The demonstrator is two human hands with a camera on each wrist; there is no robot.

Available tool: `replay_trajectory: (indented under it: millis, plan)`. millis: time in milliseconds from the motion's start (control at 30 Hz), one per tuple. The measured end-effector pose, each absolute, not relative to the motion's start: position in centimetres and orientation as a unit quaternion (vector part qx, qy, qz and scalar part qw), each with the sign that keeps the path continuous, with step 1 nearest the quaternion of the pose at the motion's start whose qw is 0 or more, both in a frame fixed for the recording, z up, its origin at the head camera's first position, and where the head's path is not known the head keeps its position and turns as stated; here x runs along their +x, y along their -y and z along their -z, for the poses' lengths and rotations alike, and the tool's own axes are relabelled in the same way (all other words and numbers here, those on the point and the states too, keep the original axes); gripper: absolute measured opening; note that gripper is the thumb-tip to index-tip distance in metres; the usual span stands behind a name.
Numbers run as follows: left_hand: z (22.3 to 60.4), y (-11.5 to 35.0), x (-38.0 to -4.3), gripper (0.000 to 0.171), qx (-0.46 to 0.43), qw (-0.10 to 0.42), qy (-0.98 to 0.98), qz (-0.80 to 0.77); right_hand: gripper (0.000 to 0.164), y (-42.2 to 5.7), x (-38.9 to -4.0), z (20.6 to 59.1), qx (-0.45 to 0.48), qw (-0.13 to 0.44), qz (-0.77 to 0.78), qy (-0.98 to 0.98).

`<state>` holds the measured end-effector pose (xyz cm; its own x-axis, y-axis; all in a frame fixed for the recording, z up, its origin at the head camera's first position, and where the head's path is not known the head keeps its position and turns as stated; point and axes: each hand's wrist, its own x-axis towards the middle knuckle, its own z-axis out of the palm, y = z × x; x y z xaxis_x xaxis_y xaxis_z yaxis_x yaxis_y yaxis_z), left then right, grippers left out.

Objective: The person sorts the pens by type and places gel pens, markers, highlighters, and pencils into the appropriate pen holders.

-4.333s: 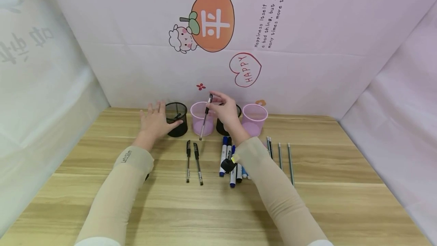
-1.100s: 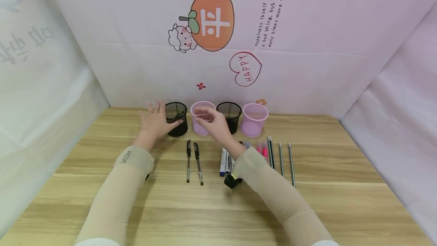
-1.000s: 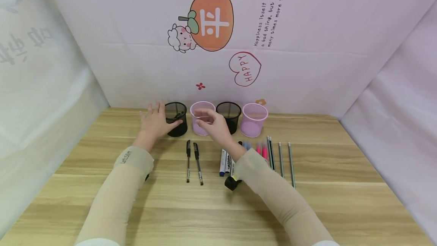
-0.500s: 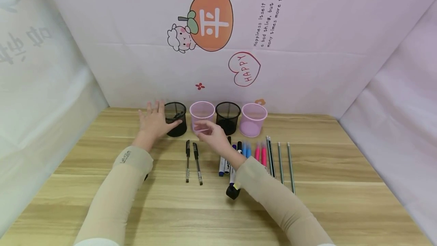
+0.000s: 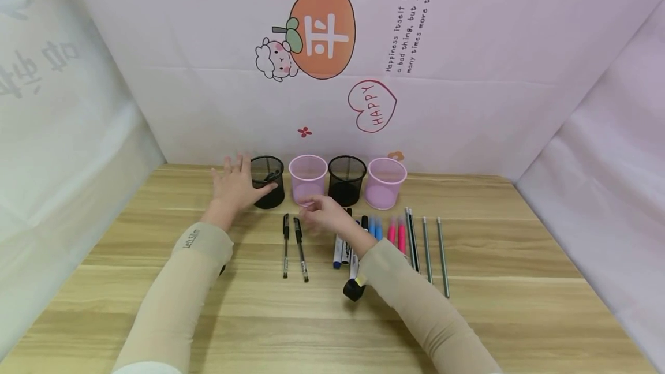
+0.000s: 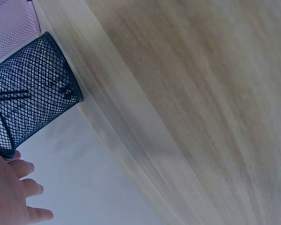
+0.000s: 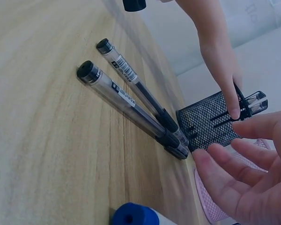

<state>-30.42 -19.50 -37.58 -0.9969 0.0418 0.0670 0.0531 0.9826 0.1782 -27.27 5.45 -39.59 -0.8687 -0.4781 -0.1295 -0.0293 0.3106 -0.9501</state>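
My left hand (image 5: 235,192) is at the leftmost black mesh pen cup (image 5: 268,195), fingers spread along its left side and the thumb reaching over its near rim. Black-capped pens (image 7: 258,102) stand inside that cup, as the right wrist view shows. My right hand (image 5: 327,215) hovers empty in front of the left pink cup (image 5: 308,196), its fingers loosely bent and apart. Just below its fingertips lie two clear gel pens with black caps: the nearer gel pen (image 5: 302,250) and, to its left, another gel pen (image 5: 286,247).
Another black mesh cup (image 5: 347,186) and a second pink cup (image 5: 386,189) continue the row against the printed backdrop. Under and beside my right forearm lie white markers (image 5: 338,253), blue pens (image 5: 375,227), pink pens (image 5: 402,238) and several grey-green pencils (image 5: 428,253).
Earlier my right hand held a gel pen above the cups; that pen has left it. Since then the hand has come down toward the two pens on the table. My left hand stays put.
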Motion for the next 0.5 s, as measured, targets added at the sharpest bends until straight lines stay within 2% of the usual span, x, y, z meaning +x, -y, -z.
replay_trajectory:
  millis: [167,500]
  plan:
    - [37.7,19.4,-30.4,0.111,-0.023,0.033,0.995,0.092,0.044,-5.5,-27.4,39.9,-0.149,0.23,0.553,-0.787]
    - [37.7,19.4,-30.5,0.111,-0.022,0.038,0.995,0.091,0.057,-5.3,-27.9,40.7,-0.153,0.258,0.541,-0.786]
